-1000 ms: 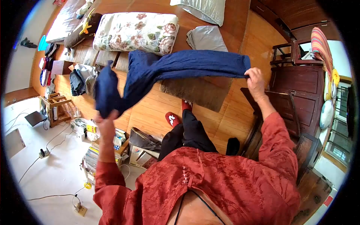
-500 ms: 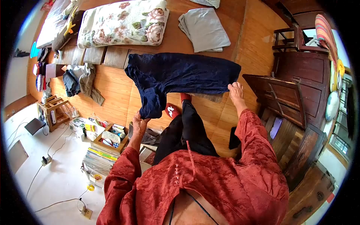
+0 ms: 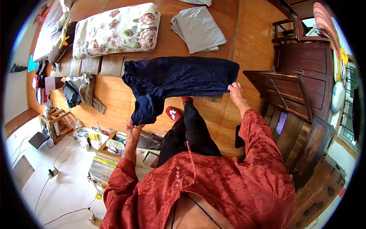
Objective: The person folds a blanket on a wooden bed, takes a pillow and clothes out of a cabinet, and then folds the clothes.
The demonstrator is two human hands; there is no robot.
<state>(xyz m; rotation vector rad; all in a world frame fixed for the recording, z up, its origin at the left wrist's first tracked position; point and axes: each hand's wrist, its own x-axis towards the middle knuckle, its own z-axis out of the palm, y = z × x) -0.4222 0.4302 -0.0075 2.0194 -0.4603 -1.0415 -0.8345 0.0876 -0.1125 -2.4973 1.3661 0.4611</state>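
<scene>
A crumpled navy blue garment (image 3: 187, 76) stretches across in front of me, its far edge over the edge of the wooden platform. Whether it is trousers or a top, I cannot tell. My left hand (image 3: 134, 131) pinches the end of its shorter part, which hangs down on the left. At the right, my right hand (image 3: 237, 93) grips the lower corner of the long part, fingers closed on the cloth. On the platform beyond lie a folded grey cloth (image 3: 199, 30) and a folded floral blanket (image 3: 116, 32).
The wooden platform (image 3: 167, 28) spans the top. To the right stands dark wooden furniture with a tilted panel door (image 3: 280, 91). Lower left are a box of small items (image 3: 110, 147), stacked magazines (image 3: 101, 166) and cables on the white floor. Clothes (image 3: 82, 89) hang at the platform's left.
The left hand has moved slightly left and down, drawing the garment's shorter part with it. The right hand keeps its hold. The whole view has shifted a little.
</scene>
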